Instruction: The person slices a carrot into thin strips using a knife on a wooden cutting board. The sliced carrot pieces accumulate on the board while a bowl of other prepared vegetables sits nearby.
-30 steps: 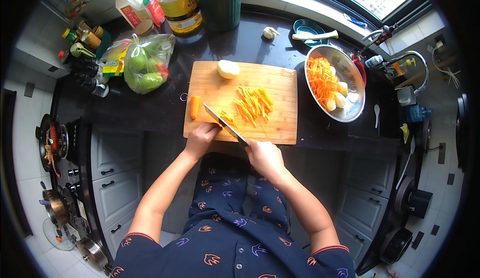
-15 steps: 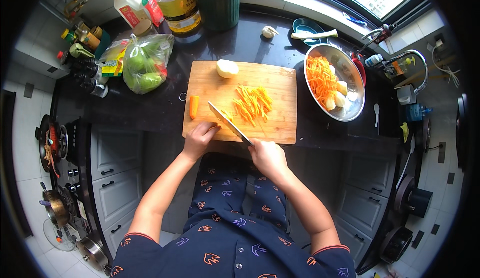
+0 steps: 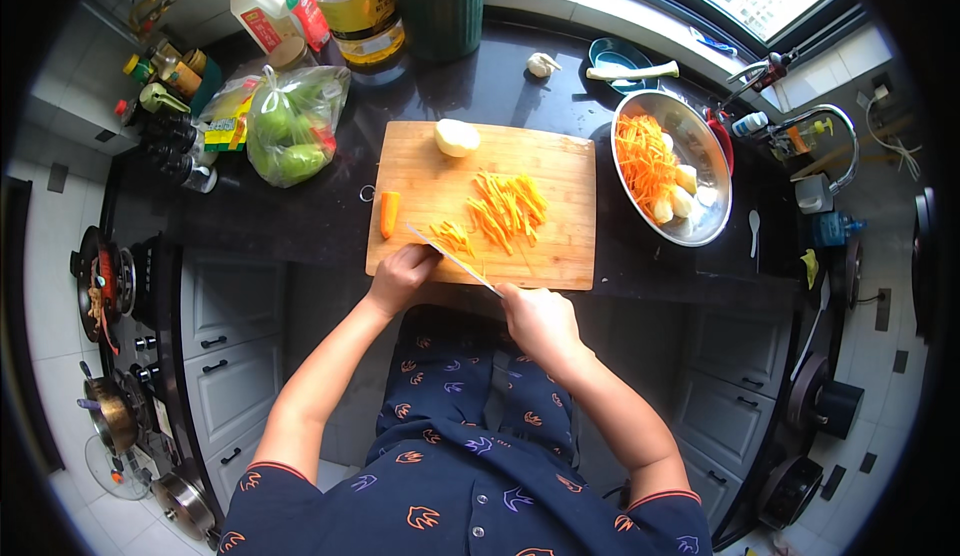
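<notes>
Head view: along the near edge of the cutting board [image 3: 572, 171], right hand [image 3: 540, 318] grips knife [image 3: 455, 260], left hand [image 3: 403, 274], contents indiscernible, bunches beside it, seemingly for steadying; carrot strips [image 3: 508, 206] lie mid-board

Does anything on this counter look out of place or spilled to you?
Nothing looks clearly spilled or damaged; the loose orange strips are on the cutting board. Slightly odd: a long pale stick-shaped item appears to lie across the teal bowl, its right end jutting past the rim.
</notes>
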The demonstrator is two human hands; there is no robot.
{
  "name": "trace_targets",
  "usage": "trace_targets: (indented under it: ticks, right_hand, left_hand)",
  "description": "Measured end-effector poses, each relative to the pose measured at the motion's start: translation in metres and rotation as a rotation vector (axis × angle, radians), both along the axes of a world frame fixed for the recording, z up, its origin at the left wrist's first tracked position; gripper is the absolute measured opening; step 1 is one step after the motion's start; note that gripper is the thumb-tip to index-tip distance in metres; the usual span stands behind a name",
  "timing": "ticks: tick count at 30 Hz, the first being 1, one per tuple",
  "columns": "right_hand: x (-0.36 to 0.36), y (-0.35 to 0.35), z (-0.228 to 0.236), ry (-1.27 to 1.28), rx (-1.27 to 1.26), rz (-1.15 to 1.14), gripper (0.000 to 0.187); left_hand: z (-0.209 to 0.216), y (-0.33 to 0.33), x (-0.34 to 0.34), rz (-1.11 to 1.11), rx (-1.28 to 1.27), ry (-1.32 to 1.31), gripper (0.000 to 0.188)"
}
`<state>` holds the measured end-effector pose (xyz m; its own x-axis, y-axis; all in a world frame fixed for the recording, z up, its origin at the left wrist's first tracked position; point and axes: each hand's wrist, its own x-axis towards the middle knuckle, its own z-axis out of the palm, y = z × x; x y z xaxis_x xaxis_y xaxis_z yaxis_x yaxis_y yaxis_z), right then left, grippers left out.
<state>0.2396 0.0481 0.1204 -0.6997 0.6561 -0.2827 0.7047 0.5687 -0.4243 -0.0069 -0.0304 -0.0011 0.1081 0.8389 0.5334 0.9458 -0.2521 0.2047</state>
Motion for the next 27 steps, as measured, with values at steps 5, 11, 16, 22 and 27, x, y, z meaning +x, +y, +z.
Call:
trace_targets:
  ticks: [5,11,16,22,27]
  right_hand:
    - [0.0,0.0,-0.032,0.052,0.084,0.028,0.015]
    - [-0.006,0.001,-0.022,0.127,0.052,-0.005,0.015]
    - [-0.002,-0.001,-0.013,0.103,0.013,-0.019,0.016]
    - [-0.01,-0.002,-0.038,0.138,0.036,-0.026,0.016]
    - [-0.01,0.002,-0.021,0.126,0.033,-0.013,0.016]
  left_hand:
    - [-0.005,0.002,0.002,-0.011,-0.003,-0.007,0.017]
    - [-0.006,0.001,0.001,-0.026,0.019,-0.031,0.019]
    - [-0.005,-0.001,0.003,-0.021,0.012,-0.058,0.022]
    - [-0.006,-0.002,0.003,-0.004,0.009,-0.036,0.022]
    - [-0.004,-0.003,0.003,-0.009,0.015,-0.05,0.021]
